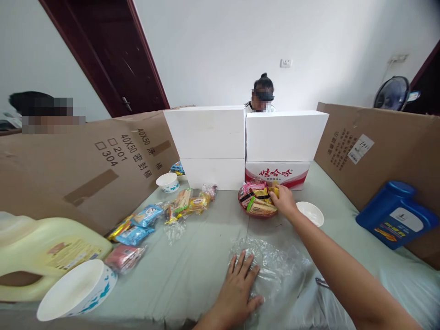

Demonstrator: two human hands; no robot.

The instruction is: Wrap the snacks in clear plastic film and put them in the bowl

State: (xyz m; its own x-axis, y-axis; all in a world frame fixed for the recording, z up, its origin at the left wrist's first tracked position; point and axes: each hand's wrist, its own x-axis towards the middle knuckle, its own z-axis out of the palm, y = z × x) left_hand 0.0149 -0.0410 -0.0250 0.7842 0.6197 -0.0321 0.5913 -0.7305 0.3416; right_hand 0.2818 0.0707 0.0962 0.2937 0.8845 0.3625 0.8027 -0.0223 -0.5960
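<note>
My right hand point(284, 200) reaches forward into a red bowl point(256, 213) heaped with wrapped snacks, fingers closed around a yellow packet at its right edge. My left hand point(239, 289) lies flat, fingers spread, on a crumpled clear plastic bag point(275, 261) near the front of the green-covered table point(202, 256). A row of loose snack packets point(185, 204) lies left of the bowl, with blue packets point(142, 222) and a pink packet point(123, 257) nearer to me.
White boxes point(209, 137) and a red-printed carton point(277, 174) stand at the back, cardboard walls on both sides. Small white bowls point(311, 213), point(168, 182) and a large bowl point(74, 291) sit about. A yellow jug point(41, 252) lies left, a blue jug point(395, 213) right. A person sits behind the boxes.
</note>
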